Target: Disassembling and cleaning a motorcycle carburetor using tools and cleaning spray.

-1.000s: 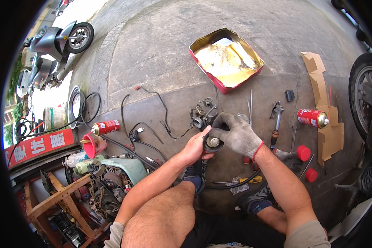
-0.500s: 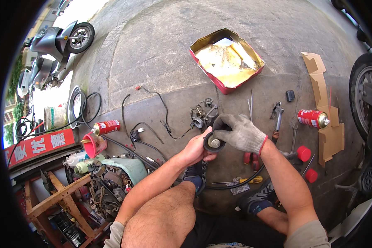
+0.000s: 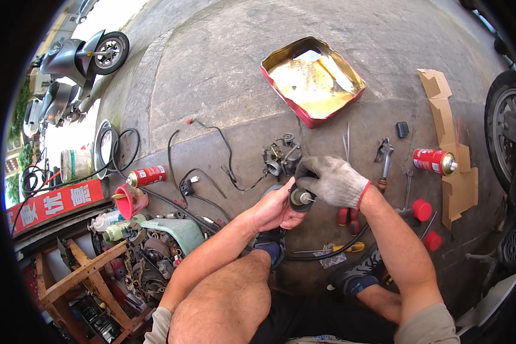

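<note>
My bare left hand (image 3: 275, 207) grips a small round carburetor slide (image 3: 301, 198) with a black rubber diaphragm and a pale centre. A thin needle sticks out of that centre toward the right. My right hand (image 3: 333, 182), in a grey knit glove, has its fingers bent and closed at the upper rim of the same part; the fingertips are partly hidden. Just beyond my hands, a metal carburetor (image 3: 282, 156) with a cable attached lies on the concrete.
A red tin tray (image 3: 312, 121) with oily liquid stands farther off. Around me lie red-handled pliers (image 3: 348, 221), a yellow screwdriver (image 3: 355, 247), spray cans (image 3: 436, 161), red caps (image 3: 422, 210), a cardboard strip (image 3: 458, 186) and black cables (image 3: 203, 195). A parts-filled wooden frame (image 3: 86, 269) sits at left.
The carburetor slide has turned in my hands, from facing up to tilted rightward, so its needle now shows. My left fingers have shifted around it.
</note>
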{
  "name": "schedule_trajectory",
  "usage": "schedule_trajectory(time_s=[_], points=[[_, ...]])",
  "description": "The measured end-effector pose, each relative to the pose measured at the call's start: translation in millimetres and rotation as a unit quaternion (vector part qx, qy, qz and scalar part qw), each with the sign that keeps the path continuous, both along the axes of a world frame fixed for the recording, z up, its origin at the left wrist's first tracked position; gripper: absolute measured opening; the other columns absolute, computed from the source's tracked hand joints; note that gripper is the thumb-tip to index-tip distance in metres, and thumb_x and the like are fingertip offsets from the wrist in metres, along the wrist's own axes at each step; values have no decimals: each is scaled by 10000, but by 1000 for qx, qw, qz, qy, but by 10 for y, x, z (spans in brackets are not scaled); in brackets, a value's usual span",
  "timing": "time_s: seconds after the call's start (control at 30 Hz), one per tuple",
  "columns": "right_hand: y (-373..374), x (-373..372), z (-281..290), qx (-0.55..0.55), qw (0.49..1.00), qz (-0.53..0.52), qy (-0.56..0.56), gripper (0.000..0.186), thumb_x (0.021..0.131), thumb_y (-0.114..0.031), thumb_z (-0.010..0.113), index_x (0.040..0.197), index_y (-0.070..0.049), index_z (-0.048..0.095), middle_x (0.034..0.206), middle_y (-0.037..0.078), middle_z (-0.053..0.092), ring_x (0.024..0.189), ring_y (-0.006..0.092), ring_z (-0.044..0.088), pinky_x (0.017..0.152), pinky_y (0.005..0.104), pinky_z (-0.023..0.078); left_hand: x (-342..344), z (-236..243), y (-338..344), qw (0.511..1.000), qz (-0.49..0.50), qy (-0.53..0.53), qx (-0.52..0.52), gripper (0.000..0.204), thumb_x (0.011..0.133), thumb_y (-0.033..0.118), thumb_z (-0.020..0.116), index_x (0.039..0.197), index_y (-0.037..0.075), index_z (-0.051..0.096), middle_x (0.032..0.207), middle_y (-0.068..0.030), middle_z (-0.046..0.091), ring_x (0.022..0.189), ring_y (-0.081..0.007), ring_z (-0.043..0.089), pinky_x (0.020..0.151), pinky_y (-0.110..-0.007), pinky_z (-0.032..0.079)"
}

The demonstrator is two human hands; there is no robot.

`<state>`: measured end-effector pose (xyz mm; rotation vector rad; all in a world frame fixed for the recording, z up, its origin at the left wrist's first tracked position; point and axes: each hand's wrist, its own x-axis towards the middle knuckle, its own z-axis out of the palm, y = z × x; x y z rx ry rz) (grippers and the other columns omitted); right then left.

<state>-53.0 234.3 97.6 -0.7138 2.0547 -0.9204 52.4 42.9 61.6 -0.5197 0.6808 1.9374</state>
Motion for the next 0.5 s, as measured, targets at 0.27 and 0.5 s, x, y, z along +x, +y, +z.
schedule_trajectory(time_s=[0.27,0.5], points=[[88,59,-207,-116,989,-83,-38,270,903,-177,578,1121,-45,666,1086,206,703,1052,389,665,927,471,511,25,-46,-31,999,35,-16,20,691,1051,677,208,981,92,568,776,-40,512,538,-146,431,503,-284,336],[45,83,-142,-65,990,-119,-30,308,918,-285,627,1110,-49,675,1079,204,703,1054,393,664,924,464,510,12,-58,-23,998,51,-12,43,669,1064,651,206,1003,89,563,776,-41,494,544,-154,427,505,-290,336]])
